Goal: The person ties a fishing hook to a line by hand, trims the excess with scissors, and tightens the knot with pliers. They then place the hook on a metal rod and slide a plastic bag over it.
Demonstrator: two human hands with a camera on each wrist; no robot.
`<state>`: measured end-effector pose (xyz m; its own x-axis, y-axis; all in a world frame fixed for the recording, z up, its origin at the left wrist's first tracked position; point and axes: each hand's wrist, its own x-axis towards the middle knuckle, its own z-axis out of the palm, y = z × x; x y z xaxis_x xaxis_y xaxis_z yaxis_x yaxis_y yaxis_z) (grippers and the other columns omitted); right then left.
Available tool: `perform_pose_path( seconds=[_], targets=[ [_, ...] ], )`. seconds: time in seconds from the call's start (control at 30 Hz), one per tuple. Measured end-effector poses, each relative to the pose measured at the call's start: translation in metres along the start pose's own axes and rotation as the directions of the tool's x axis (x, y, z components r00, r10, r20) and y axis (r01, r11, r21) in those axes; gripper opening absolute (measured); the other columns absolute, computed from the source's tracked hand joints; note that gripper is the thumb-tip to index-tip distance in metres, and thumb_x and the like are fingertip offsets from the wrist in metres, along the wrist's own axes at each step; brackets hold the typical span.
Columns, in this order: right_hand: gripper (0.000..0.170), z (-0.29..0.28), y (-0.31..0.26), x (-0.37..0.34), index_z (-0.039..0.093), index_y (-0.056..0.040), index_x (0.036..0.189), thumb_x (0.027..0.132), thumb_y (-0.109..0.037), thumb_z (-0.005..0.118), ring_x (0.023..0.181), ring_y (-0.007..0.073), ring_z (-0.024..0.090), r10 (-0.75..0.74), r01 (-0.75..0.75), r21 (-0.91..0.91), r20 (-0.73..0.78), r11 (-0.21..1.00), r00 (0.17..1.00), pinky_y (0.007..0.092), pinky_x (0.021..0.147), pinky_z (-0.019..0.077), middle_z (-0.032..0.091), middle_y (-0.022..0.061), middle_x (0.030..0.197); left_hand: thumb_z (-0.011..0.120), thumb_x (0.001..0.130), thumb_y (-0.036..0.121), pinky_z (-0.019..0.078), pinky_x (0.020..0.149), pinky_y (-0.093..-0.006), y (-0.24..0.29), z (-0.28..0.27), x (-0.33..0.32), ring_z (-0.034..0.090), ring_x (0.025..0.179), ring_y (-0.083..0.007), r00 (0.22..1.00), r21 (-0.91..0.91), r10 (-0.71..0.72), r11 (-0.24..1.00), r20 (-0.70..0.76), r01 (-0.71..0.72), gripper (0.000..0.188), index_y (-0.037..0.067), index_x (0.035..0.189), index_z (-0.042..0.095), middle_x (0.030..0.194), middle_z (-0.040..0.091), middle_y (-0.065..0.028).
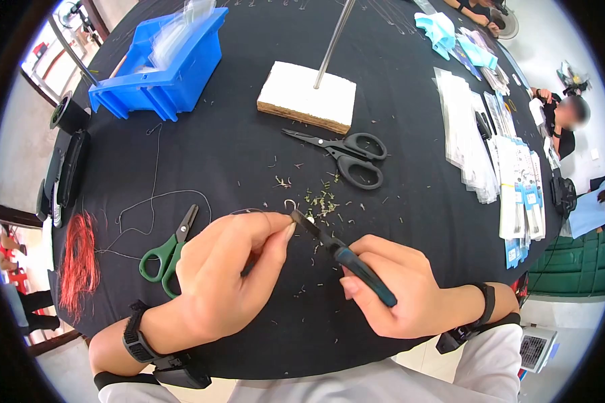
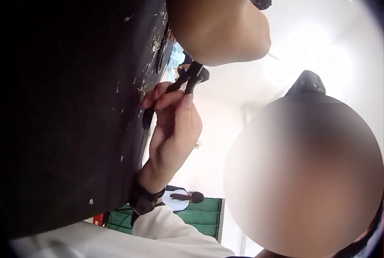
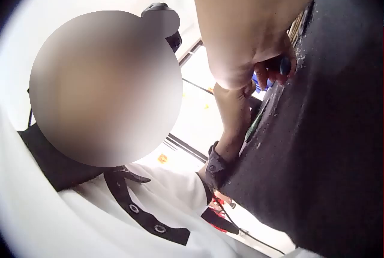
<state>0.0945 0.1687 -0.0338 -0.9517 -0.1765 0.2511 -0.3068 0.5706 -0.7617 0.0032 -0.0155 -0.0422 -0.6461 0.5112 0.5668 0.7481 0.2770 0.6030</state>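
Note:
Thumb and forefinger of my left hand (image 1: 225, 275) pinch a small fishing hook (image 1: 290, 203), whose bend sticks up above the fingertips in the head view. My right hand (image 1: 400, 289) grips dark blue-handled pliers (image 1: 363, 272). The pliers' tip overlaps the hook right at the left fingertips. In the left wrist view the right hand (image 2: 174, 123) is wrapped around the dark handles. Beneath both hands, green and brown clippings (image 1: 323, 203) lie scattered on the black cloth.
Black scissors (image 1: 349, 153) lie beyond the hands, before a white block (image 1: 302, 94) with a metal rod. Green-handled scissors (image 1: 171, 255), red thread (image 1: 79, 262) and a blue bin (image 1: 175, 74) are at left. Packets (image 1: 460, 134) line the right side.

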Motion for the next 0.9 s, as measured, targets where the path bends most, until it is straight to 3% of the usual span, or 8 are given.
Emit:
perform_pose_path(
  seconds=[0.1,0.2,0.3,0.5,0.77,0.9],
  targets=[
    [0.013,-0.0016,0.0039,0.0014,0.056,0.0057,0.078,0.080,-0.005,0.063,0.053,0.0250,0.053,0.016,-0.016,0.048,-0.001,0.999,1.000,0.0314,0.047,0.0418,0.053,0.0129,0.071,0.063,0.080,-0.002,0.0338,0.045,-0.0191,0.0062,-0.0021,0.0006,0.048,0.051,-0.0043,0.929,-0.144,-0.356,0.918,0.103,0.369,0.009,-0.002,0.089,0.060,0.062,0.057,-0.0027],
    [0.013,-0.0046,0.0046,0.0022,0.057,0.0058,0.078,0.080,-0.005,0.063,0.053,0.0249,0.053,0.015,-0.017,0.044,0.040,0.999,0.999,0.0315,0.048,0.0420,0.054,0.0128,0.072,0.060,0.086,0.004,0.0312,0.047,-0.0158,0.0021,-0.0005,0.0024,0.046,0.055,0.0002,0.844,-0.441,-0.518,0.731,0.140,0.521,0.009,-0.003,0.091,0.060,0.064,0.057,0.0008],
    [0.013,-0.0055,0.0055,0.0024,0.057,0.0058,0.078,0.080,-0.005,0.063,0.054,0.0247,0.053,-0.010,0.008,0.026,0.074,1.000,0.997,0.0314,0.048,0.0424,0.054,0.0128,0.072,0.058,0.088,0.007,0.0316,0.048,-0.0153,0.0018,0.0010,0.0062,0.045,0.056,0.0014,0.807,-0.554,-0.563,0.620,0.179,0.556,0.011,-0.004,0.091,0.060,0.066,0.057,0.0028],
    [0.014,-0.0075,0.0054,0.0028,0.058,0.0058,0.080,0.080,-0.007,0.065,0.056,0.0244,0.054,-0.027,0.025,0.026,0.103,0.999,0.994,0.0312,0.050,0.0439,0.055,0.0134,0.074,0.059,0.088,0.007,0.0305,0.047,-0.0148,0.0005,-0.0031,0.0057,0.045,0.055,0.0017,0.753,-0.563,-0.600,0.537,0.268,0.628,0.011,-0.003,0.091,0.061,0.065,0.057,0.0026],
    [0.015,-0.0090,0.0036,0.0025,0.060,0.0044,0.079,0.079,-0.009,0.066,0.062,0.0248,0.056,0.013,-0.019,0.038,0.141,0.999,0.990,0.0317,0.055,0.0456,0.056,0.0141,0.080,0.059,0.088,0.008,0.0287,0.045,-0.0144,0.0029,-0.0044,0.0062,0.042,0.053,0.0023,0.712,-0.546,-0.633,0.497,0.303,0.675,0.011,-0.003,0.091,0.061,0.062,0.056,0.0042],
    [0.015,-0.0072,0.0035,0.0030,0.061,0.0033,0.081,0.077,-0.010,0.067,0.067,0.0257,0.056,-0.029,0.031,-0.022,0.113,0.999,0.993,0.0324,0.059,0.0459,0.056,0.0146,0.084,0.059,0.088,0.009,0.0281,0.044,-0.0146,0.0031,-0.0044,0.0051,0.041,0.052,0.0021,0.695,-0.561,-0.642,0.462,0.324,0.687,0.012,-0.003,0.091,0.061,0.061,0.054,0.0044]
  ],
)
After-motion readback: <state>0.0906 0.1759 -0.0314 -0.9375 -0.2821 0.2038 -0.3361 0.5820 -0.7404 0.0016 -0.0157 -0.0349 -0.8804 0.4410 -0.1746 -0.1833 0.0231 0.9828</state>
